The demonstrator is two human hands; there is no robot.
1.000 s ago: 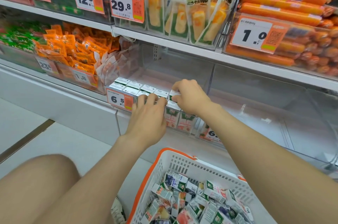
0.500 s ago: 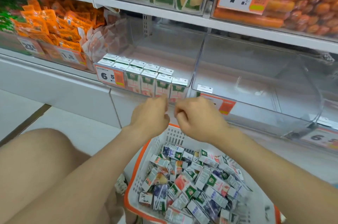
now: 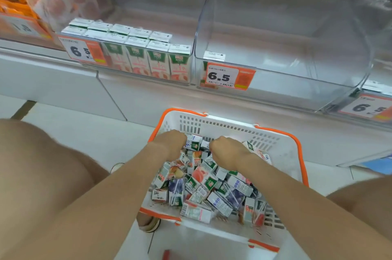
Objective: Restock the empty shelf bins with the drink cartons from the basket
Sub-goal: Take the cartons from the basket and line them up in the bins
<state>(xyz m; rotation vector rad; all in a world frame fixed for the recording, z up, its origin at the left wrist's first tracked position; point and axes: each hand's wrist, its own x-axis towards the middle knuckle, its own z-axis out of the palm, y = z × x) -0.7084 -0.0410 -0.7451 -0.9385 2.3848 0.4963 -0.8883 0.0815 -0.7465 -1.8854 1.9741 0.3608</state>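
Both hands are down in the white, orange-rimmed basket (image 3: 282,153), which stands on the floor below the shelf. Left hand (image 3: 169,143) is curled, knuckles up, against a blue-and-white drink carton (image 3: 194,143) at the top of the pile. Right hand (image 3: 229,151) is curled just beside it, fingers buried among loose drink cartons (image 3: 203,187). Whether either hand holds anything cannot be told. The left shelf bin (image 3: 192,26) holds upright peach cartons (image 3: 148,54) in two rows. The adjoining clear bin (image 3: 275,81) carries a 6.5 price tag (image 3: 230,77).
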